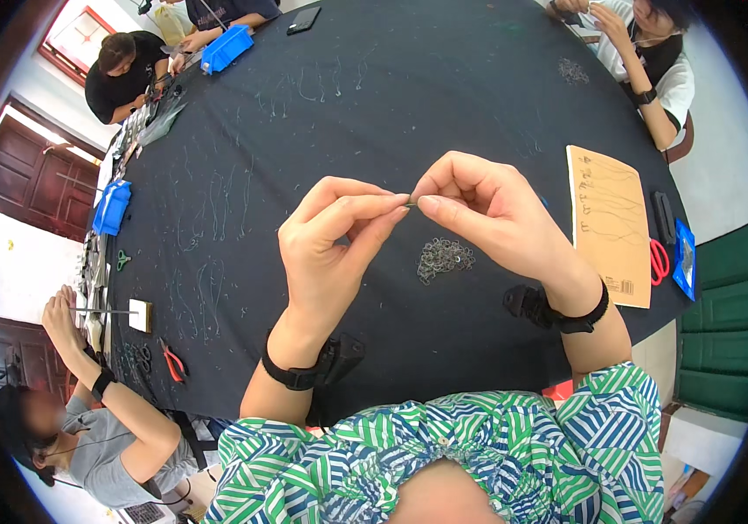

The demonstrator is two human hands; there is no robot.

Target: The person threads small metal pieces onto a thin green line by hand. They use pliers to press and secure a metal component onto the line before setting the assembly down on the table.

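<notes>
Left hand (329, 231): thumb and index pinched tight on a thin greenish sliver (410, 204). Right hand (498, 208): thumb-index pinch at the sliver's other end. Sliver sits between both hands' fingertips. Metal link heap (444, 259) on black cloth (444, 349) between hands, bodyward of fingertips. Tan paper sheet (601, 272) right of right hand.

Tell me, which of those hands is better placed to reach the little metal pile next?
Probably the right hand: in this view it lies closer to the metal pile. The left hand sits farther off to the left. Both pinch a tiny item, too small to identify.
</notes>
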